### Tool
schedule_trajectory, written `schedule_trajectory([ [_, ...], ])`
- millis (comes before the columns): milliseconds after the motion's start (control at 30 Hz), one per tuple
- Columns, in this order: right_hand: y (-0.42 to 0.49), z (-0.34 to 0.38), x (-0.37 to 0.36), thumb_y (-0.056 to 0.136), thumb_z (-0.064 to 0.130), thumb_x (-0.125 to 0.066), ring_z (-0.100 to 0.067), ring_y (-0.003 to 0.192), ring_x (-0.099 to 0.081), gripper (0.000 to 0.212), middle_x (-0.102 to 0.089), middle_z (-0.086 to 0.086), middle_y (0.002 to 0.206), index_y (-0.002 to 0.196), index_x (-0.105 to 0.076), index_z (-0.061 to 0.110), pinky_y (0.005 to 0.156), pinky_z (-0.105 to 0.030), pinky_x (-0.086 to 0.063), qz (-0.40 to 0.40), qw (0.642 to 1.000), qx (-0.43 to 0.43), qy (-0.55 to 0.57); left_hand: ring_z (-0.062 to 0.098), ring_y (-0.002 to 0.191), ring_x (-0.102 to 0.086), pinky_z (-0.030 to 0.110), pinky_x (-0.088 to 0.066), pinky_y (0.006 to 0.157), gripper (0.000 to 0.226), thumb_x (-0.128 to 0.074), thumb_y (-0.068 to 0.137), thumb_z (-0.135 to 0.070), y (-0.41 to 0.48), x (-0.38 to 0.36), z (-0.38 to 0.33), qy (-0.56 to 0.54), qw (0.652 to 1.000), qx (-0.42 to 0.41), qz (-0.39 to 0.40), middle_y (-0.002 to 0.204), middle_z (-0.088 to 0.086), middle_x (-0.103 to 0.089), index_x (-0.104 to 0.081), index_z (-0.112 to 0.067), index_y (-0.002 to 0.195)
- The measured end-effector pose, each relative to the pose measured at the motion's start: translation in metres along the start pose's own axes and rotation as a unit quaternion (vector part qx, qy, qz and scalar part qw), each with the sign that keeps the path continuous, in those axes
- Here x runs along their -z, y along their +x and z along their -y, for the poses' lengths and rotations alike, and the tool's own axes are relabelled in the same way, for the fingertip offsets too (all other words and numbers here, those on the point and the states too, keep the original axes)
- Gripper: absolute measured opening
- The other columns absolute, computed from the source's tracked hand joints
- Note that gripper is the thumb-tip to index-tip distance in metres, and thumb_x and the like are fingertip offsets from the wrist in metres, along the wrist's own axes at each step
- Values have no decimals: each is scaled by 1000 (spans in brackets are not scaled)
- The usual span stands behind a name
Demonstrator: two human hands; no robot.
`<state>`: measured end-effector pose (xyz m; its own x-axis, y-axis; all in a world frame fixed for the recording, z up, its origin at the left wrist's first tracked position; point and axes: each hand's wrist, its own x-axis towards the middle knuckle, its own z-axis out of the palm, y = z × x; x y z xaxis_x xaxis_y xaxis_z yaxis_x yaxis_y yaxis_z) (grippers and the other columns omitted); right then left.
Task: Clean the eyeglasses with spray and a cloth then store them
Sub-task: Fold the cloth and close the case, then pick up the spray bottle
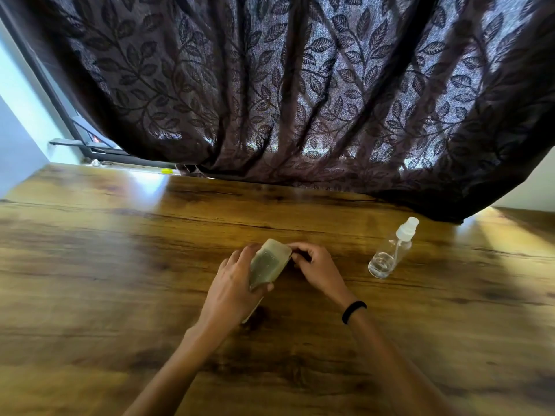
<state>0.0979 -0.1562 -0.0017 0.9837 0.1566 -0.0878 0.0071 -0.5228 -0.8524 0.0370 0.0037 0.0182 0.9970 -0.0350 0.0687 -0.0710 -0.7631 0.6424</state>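
Both hands (pixel 235 280) (pixel 318 267) around pale case (pixel 270 262)

The curtain (pixel 300 85) is dark purplish brown, woven with a pattern of leafy sprigs that shows paler grey where light comes through. The counter (pixel 90 265) is warm golden-brown wood grain with darker streaks and patches. The case (pixel 268 262) is pale olive-beige. The spray bottle (pixel 390 250) is clear with a white cap. The wristband (pixel 353 311) is black. The wall (pixel 18 139) is pale bluish white.

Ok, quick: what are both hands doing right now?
Left hand: grips the pale translucent oblong plastic case.
Right hand: fingers curled, pinching that case's far edge.
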Motion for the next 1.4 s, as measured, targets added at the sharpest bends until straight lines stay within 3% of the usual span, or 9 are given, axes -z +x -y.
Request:
schedule_trajectory([
  [200, -2, 1, -3, 92, 5, -47, -14, 110, -55, 27, -61, -3, 121, 114, -61, 14, 95, -32, -46, -32, 999, 16, -1, 20, 122, -37, 34, -40, 96, 87, -73, 72, -37, 1, -4, 1, 57, 998, -7, 2, 133, 2, -43, -23, -23, 141],
  [367, -8, 0, -3, 92, 6, -47, 2, 103, -47, 29, -60, 0, 122, 117, -58, 15, 72, -1, -36, -56, 998, 39, -13, 26, 129, -30, 41, -35, 102, 108, -75, 63, -49, 5, -2, 1, 43, 999, 12, 12, 141, 6, -33, -8, -26, 144],
  [633, -20, -1, 10, 91, 10, -50, 3, 100, -49, 26, -62, 1, 117, 115, -59, 16, 73, 3, -37, -67, 995, 72, -10, 31, 136, -21, 52, -31, 106, 104, -71, 64, -56, 12, 7, 6, 1, 996, 65, 53, 150, 9, -24, -12, -28, 145],
  [900, -33, -3, 15, 90, 11, -53, 3, 99, -54, 25, -61, 8, 110, 113, -60, 16, 77, -1, -41, -85, 993, 83, 9, 33, 136, -20, 50, -30, 105, 98, -66, 66, -58, 11, 12, 3, 13, 997, 63, 42, 149, 9, -24, -16, -25, 144],
  [1033, -46, -3, 28, 87, 9, -56, 12, 91, -50, 25, -57, 12, 106, 111, -59, 16, 77, 4, -37, -166, 980, 106, 12, 30, 133, -22, 45, -32, 103, 86, -62, 72, -55, 14, 13, -11, 20, 1000, 7, -9, 146, 7, -28, -22, -24, 142],
  [1167, -59, -3, 51, 84, 7, -60, 7, 87, -56, 22, -58, 9, 99, 102, -58, 20, 75, -3, -44, -308, 940, 141, 39, 23, 134, -23, 38, -32, 103, 71, -56, 81, -50, 23, 0, -41, -12, 996, -84, -20, 147, 3, -28, -28, -21, 140],
  [1300, -66, -12, 72, 82, 8, -64, -15, 86, -56, 21, -54, 3, 94, 93, -55, 22, 71, -23, -47, -450, 880, 144, 43, 17, 134, -28, 37, -32, 108, 63, -41, 82, -54, 34, -28, -75, -104, 984, -139, 47, 146, 1, -31, -30, -27, 139],
  [1400, -69, -24, 82, 82, 7, -63, -14, 86, -53, 23, -49, -1, 99, 96, -51, 20, 72, -15, -45, -481, 863, 112, 105, 14, 132, -33, 28, -31, 104, 54, -35, 91, -46, 39, -51, -99, -142, 968, -168, 121, 147, 1, -34, -29, -22, 139],
])
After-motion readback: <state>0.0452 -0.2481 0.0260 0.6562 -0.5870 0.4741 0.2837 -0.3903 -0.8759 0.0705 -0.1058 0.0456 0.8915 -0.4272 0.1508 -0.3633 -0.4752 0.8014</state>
